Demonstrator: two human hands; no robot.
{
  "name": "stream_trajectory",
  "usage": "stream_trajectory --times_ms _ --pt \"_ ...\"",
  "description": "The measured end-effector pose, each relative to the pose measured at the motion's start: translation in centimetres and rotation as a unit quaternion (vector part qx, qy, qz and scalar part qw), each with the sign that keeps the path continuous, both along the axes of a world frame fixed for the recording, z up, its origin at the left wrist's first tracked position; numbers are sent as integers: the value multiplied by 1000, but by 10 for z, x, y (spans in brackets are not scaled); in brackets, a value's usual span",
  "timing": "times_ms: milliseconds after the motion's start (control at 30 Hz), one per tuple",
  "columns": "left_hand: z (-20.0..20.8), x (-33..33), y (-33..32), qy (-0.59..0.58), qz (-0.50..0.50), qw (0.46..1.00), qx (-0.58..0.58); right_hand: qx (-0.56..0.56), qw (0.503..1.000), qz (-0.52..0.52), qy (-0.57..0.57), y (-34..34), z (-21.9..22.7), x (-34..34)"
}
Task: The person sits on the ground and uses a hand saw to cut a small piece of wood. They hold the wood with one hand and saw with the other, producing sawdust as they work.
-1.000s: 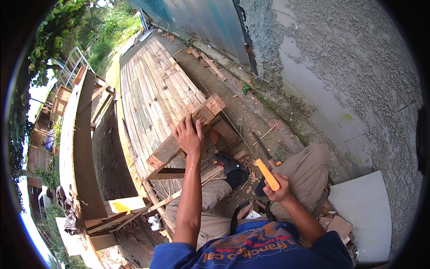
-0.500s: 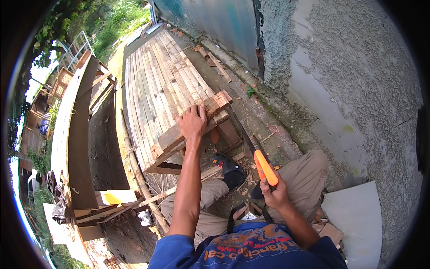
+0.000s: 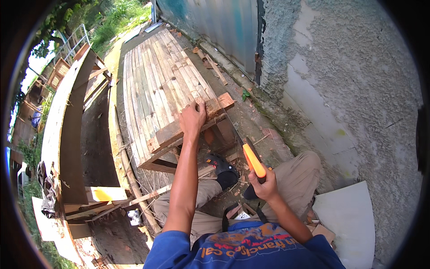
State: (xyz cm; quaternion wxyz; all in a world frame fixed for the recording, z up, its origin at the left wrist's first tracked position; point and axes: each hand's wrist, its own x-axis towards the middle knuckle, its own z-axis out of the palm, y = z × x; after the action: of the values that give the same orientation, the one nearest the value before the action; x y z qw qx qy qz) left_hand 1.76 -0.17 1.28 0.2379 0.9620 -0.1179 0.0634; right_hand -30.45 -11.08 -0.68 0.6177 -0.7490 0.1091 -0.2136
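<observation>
At one slatted platform (image 3: pixel 156 80), left fingers (image 3: pixel 192 108) rest on one beam (image 3: pixel 214 106), grip unclear; right fingers (image 3: pixel 254 180) wrap one orange-handled saw (image 3: pixel 254 161).

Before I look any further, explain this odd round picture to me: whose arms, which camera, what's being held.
There is no machine here, just someone's own two bare hands. A wide fisheye camera on their head looks down, so straight edges bend. The left hand rests on a wooden beam, which lies across the near end of a slatted wooden platform. The right hand holds an orange-handled saw, its blade reaching the beam near its right end.
</observation>
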Motion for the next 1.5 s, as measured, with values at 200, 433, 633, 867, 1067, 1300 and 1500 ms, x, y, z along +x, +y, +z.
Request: stream_trajectory --times_ms 200,433,633,867,1067,1300,1500 --pt "0 1 -6 8 34 999 -6 222 969 -11 110 -19 5 -76" --pt "-12 -1 -9 -4 30 1000 0 5 995 11 99 -20 21 -6" --pt "-7 4 1 -14 -35 999 26 -21 999 -4 43 -18 7 27" --pt "-1 10 -15 -14 -52 998 34 -55 998 -13 -14 -12 6 20" --pt "-8 26 -42 -24 -42 998 41 69 995 -23 67 -37 21 40" --pt "-9 50 -48 26 -49 998 12 -18 996 68 56 -81 5 62" --pt "3 65 -43 2 16 999 -30 13 980 46 192 -83 40 73"
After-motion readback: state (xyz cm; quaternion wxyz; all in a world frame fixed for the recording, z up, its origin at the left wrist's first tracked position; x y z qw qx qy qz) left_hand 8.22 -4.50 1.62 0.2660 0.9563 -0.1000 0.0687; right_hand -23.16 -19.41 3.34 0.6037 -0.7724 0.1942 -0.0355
